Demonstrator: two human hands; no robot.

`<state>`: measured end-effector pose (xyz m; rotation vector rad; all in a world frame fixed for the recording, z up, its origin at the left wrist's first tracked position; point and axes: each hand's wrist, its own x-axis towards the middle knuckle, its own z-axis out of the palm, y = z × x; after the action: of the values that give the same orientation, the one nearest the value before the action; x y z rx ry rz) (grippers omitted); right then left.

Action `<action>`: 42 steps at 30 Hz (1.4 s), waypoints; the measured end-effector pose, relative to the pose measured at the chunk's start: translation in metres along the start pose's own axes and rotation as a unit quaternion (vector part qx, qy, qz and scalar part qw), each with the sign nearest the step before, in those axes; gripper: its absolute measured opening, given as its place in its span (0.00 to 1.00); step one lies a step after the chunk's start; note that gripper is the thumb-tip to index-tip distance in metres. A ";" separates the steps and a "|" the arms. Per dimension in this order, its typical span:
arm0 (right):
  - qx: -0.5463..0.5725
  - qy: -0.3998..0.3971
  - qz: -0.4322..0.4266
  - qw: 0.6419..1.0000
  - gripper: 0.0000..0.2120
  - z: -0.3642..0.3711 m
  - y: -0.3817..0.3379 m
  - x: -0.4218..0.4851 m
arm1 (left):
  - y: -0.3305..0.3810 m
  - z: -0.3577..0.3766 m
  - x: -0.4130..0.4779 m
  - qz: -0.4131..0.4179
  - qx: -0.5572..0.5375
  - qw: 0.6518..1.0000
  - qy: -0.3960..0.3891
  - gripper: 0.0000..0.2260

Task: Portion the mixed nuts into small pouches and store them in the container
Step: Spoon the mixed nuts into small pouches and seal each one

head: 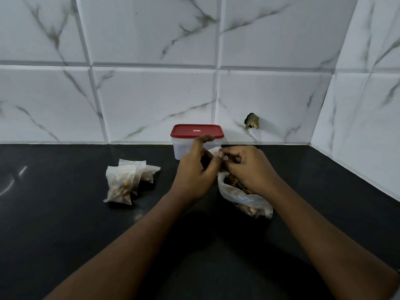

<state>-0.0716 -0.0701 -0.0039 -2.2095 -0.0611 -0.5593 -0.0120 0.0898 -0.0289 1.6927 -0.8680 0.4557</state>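
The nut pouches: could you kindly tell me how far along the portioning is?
Done: a few filled pouches lie together on the counter. In hand: the left hand and right hand pinch a small pouch above the large bag. Left: the large bag holds nuts, and the container sits closed under its red lid, the filled pouches outside it.

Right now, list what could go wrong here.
1. The big bag lies slumped under the right hand, its mouth seemingly open; a nudge could spill nuts onto the counter.
2. The container has its red lid on, so the filled pouches cannot go in yet.
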 end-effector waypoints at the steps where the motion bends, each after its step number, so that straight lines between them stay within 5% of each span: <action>1: 0.018 0.000 0.005 1.000 0.15 -0.001 0.000 0.000 | -0.001 0.000 0.003 -0.016 -0.004 0.999 0.039 0.15; 4: 0.068 -0.006 0.024 0.997 0.14 -0.006 0.000 0.002 | -0.011 -0.006 0.014 -0.135 -0.043 0.982 0.122 0.14; 7: 0.140 -0.014 0.054 0.989 0.13 -0.011 -0.001 0.002 | -0.022 -0.014 0.022 -0.338 -0.203 0.915 0.084 0.21; 9: 0.141 -0.011 0.054 0.989 0.12 -0.012 0.000 0.003 | -0.025 -0.015 0.024 -0.380 -0.277 0.880 0.064 0.21; 22: -0.011 0.015 -0.008 1.000 0.09 -0.010 0.009 0.002 | -0.028 -0.015 0.023 -0.346 -0.342 0.871 0.068 0.19; 42: 0.152 0.037 0.120 0.980 0.06 -0.016 0.008 0.003 | -0.035 -0.018 0.026 -0.336 -0.379 0.853 0.127 0.20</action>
<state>-0.0728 -0.0874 0.0003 -1.8637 0.1491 -0.4619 0.0331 0.1019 -0.0288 1.0478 -0.1571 -0.1498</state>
